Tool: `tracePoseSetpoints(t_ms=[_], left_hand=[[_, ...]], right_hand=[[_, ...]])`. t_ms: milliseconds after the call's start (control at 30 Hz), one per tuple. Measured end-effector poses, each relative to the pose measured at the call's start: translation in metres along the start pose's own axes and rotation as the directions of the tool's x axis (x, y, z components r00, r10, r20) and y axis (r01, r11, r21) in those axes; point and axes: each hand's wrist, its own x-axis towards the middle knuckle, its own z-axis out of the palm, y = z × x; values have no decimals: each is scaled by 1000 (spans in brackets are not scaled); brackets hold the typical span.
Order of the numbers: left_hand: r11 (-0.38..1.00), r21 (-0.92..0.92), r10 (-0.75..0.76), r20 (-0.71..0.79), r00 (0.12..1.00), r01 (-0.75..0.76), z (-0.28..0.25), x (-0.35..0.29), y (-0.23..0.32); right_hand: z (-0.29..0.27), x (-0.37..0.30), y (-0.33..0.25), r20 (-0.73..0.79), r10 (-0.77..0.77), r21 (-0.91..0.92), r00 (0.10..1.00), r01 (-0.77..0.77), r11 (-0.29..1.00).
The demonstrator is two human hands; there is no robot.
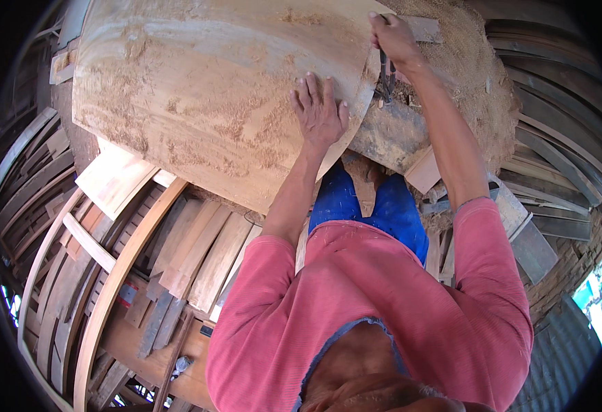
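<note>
Big wooden panel (198, 75) took up most of the upper left and top middle of the frame, with shavings (246, 127) all over it. The left hand (320, 117) lay flat on it, fingers spread, near its right edge. Top right of center, the right hand (395, 40) was curled tight around some dark tool (385, 75), couldn't tell what kind. Loose planks (215, 264) sat lower left.

This looks like a woodworking shop. Shavings (239, 130) lie scattered over a large wooden panel (198, 65), and sawdust (469, 65) spreads thickly beside it at the upper right. Planks (212, 257) of many widths are piled at the left, and long dark boards (551, 86) line the right side (the lens bends their edges). Ribbed sheeting (555, 360) shows at the lower right.
</note>
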Motion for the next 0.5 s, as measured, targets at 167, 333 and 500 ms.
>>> tracePoseSetpoints(t_ms=[167,333,500], left_hand=[[999,-15,31,-2,1000,-31,-5,2,2],[994,61,90,77,993,-95,-12,1,5],[990,101,89,57,994,-94,4,-2,-1]], right_hand=[[-63,-85,9,37,-122,389,992,98,916],[-72,-138,29,-112,-195,381,974,223,897],[-41,-146,17,-241,-259,242,935,316,917]])
